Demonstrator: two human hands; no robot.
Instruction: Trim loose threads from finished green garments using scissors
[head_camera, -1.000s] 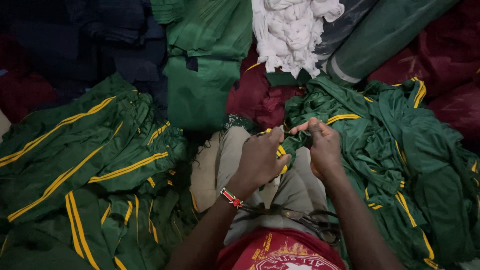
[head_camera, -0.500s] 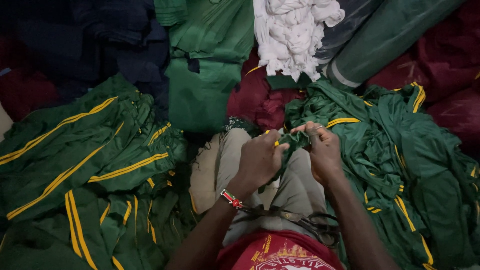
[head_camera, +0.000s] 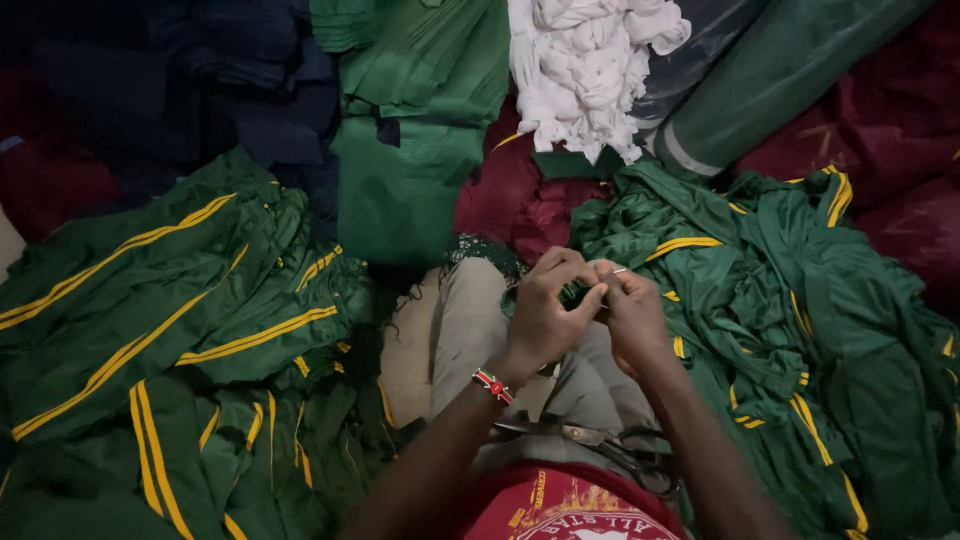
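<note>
Two hands meet over the person's lap, both pinching a small dark green piece of fabric (head_camera: 575, 293). The left hand (head_camera: 545, 315) and right hand (head_camera: 632, 315) are each closed on it; its shape is mostly hidden by fingers. One pair of scissors (head_camera: 600, 445) lies on the lap. Green garments with yellow stripes (head_camera: 200, 340) are piled on both sides.

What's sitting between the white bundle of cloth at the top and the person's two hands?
In the head view, maroon fabric lies between the white cloth bundle and the left hand and right hand, beside a green garment with yellow stripes.
</note>
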